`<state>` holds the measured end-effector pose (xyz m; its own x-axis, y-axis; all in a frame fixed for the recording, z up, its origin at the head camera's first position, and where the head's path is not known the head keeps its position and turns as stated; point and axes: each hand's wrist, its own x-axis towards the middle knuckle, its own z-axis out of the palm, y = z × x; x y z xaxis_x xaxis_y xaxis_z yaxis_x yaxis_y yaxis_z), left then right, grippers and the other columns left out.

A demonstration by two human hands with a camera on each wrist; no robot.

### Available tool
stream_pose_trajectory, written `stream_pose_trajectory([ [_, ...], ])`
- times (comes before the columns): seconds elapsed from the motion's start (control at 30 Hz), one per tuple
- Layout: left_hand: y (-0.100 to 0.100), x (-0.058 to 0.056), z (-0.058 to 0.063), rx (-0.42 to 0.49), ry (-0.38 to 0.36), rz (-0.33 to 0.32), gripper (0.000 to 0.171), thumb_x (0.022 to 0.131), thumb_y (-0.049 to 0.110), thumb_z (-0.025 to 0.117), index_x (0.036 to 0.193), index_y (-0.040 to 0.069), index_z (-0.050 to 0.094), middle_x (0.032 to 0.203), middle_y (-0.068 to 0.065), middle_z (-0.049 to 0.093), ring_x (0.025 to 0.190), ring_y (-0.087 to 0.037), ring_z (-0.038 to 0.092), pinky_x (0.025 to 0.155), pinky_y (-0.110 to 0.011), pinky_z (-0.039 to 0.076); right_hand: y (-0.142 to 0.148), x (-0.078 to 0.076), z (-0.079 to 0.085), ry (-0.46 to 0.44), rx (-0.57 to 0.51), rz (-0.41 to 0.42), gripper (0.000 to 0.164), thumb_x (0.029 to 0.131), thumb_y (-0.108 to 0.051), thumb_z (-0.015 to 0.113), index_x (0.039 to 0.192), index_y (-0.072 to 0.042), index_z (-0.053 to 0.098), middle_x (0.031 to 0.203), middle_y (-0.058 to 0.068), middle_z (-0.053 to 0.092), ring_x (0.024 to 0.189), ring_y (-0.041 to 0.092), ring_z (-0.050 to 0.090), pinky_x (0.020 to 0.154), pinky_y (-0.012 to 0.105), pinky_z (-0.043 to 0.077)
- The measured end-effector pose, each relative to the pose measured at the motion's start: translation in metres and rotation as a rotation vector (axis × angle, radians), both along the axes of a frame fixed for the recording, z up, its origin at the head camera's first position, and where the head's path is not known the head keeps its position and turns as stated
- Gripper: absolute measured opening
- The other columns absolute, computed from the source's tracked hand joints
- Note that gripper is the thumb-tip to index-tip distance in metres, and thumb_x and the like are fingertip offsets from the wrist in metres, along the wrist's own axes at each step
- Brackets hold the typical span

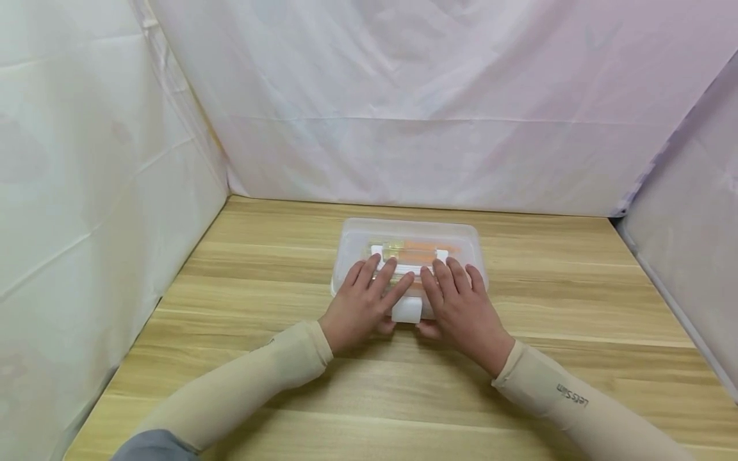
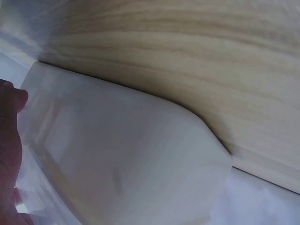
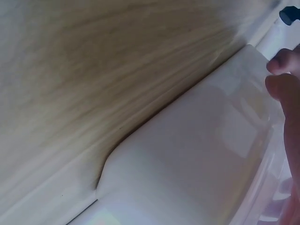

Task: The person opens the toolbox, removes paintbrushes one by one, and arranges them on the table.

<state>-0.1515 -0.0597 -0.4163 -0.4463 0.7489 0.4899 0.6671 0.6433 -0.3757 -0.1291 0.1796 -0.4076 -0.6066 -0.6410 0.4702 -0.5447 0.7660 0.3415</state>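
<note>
A translucent plastic storage box [image 1: 409, 229] with a white front latch [image 1: 406, 310] lies on the wooden table. Orange and yellow items [image 1: 426, 246] show faintly through its lid, along with a white handle [image 1: 401, 269]. Fingers of my left hand [image 1: 360, 304] lie spread over the left part of the lid, its thumb low at the front wall. On the right part, my right hand [image 1: 464, 317] holds the box the same way. Both wrist views show the box's pale side wall [image 2: 126, 136] [image 3: 183, 150] close up, with part of the hand at the edge.
The wooden table [image 1: 259, 269] extends around the box on all sides. White cloth [image 1: 426, 128] hangs behind it, and more cloth [image 1: 98, 160] hangs along the left and right. A small dark object [image 3: 289, 15] shows at the right wrist view's upper corner.
</note>
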Motion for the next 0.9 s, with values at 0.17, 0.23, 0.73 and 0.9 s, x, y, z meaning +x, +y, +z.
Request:
stream_pose_trajectory([
  [0.17,-0.002,0.0,0.003,-0.003,-0.01,0.004,0.102,0.07,0.07,0.071,0.15,0.016,0.04,0.144,-0.019,0.045,0.13,-0.043,0.043,0.103,-0.05,0.038,0.001,0.001,0.002,-0.046,-0.023,0.007,0.11,0.066,-0.071,0.072,0.141,0.003,0.039,0.137,0.029,0.045,0.125,0.048,0.042,0.098,0.063,0.035],
  [0.23,-0.002,0.0,0.003,-0.001,-0.013,0.002,0.103,0.069,0.071,0.071,0.15,0.016,0.04,0.144,-0.019,0.045,0.13,-0.043,0.043,0.103,-0.05,0.038,0.002,0.001,0.002,-0.051,-0.019,0.004,0.11,0.067,-0.072,0.072,0.142,0.002,0.038,0.138,0.029,0.044,0.125,0.048,0.042,0.099,0.063,0.035],
  [0.73,-0.007,0.005,0.01,0.036,-0.101,0.004,0.091,0.079,0.073,0.061,0.15,0.019,0.043,0.147,-0.015,0.045,0.135,-0.039,0.039,0.109,-0.054,0.032,0.016,0.002,0.009,-0.155,-0.141,0.133,0.08,0.094,-0.063,0.048,0.144,-0.001,0.045,0.142,0.023,0.048,0.132,0.042,0.043,0.105,0.058,0.034],
  [0.9,-0.006,0.005,0.013,0.071,-0.093,0.007,0.079,0.085,0.068,0.058,0.144,0.017,0.05,0.143,-0.016,0.048,0.131,-0.037,0.044,0.107,-0.051,0.035,0.017,0.002,0.01,-0.164,-0.164,0.142,0.076,0.1,-0.064,0.034,0.143,-0.002,0.047,0.14,0.023,0.05,0.132,0.042,0.043,0.105,0.057,0.033],
])
